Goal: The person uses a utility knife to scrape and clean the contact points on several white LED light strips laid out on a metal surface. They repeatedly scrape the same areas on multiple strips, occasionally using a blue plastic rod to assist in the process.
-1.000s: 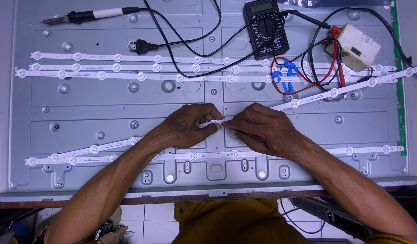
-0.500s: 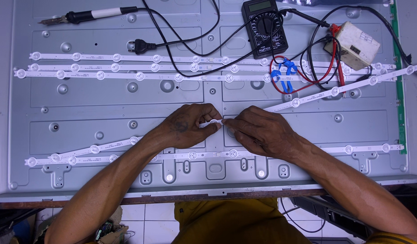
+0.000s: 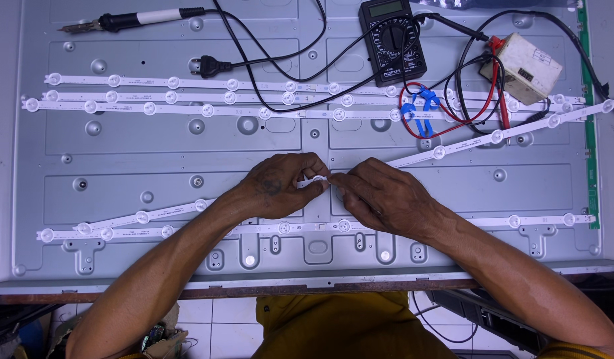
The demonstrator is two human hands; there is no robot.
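**Hands Meet at the Light Strip**

Nothing has shifted since a second ago: both hands stay at the panel's middle. Left hand (image 3: 277, 187) pinches the white light strip (image 3: 317, 179) where its two halves meet; right hand (image 3: 380, 196) closes its grip on the same joint. Meter (image 3: 392, 38) and soldering iron (image 3: 131, 18) lie well apart on the grey metal panel (image 3: 154, 139).

Illumination is bright, even and diffuse across the grey metal panel (image 3: 154, 143), apparently from overhead. Shadows are soft and short, lying just beneath both forearms at the panel's near edge. No harsh glare; only mild sheen on the panel. Focus is sharp throughout, with slight curvature towards the panel's outer edges.
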